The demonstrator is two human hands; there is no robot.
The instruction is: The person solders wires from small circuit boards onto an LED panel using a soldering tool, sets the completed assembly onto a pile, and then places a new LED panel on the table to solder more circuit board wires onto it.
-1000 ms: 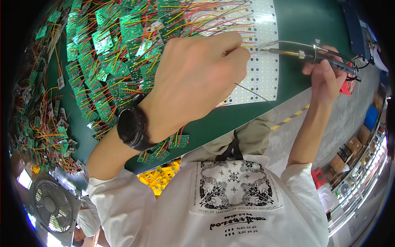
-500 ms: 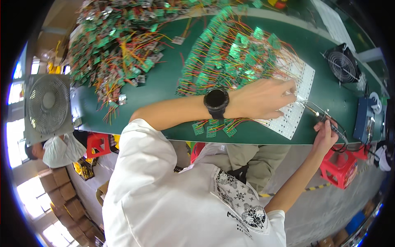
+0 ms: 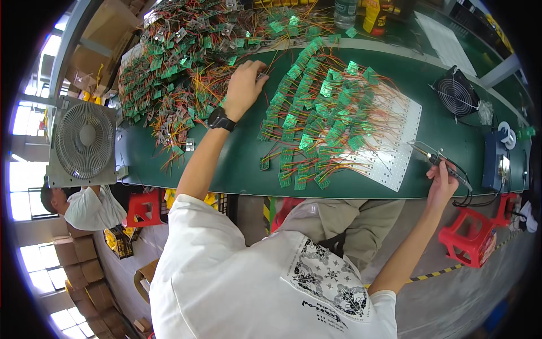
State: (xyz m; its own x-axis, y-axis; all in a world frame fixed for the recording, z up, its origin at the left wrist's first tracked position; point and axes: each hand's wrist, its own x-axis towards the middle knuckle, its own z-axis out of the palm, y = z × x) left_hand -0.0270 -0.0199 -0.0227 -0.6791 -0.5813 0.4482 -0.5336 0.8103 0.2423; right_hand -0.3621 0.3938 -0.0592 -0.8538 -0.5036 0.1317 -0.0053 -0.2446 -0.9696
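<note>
The left hand is holding its fingers bent at the edge of the pile, which is spreading toward ten o'clock; whether they are gripping anything I cannot tell. A watch is circling that wrist. The right hand is gripping the iron, whose tip is pointing to ten o'clock, at the panel; whether it is touching, I cannot tell. The panel is lying at four o'clock from the left hand, with wired boards covering its nine o'clock side. From the right hand, a black fan is standing at twelve, a red stool at five.
</note>
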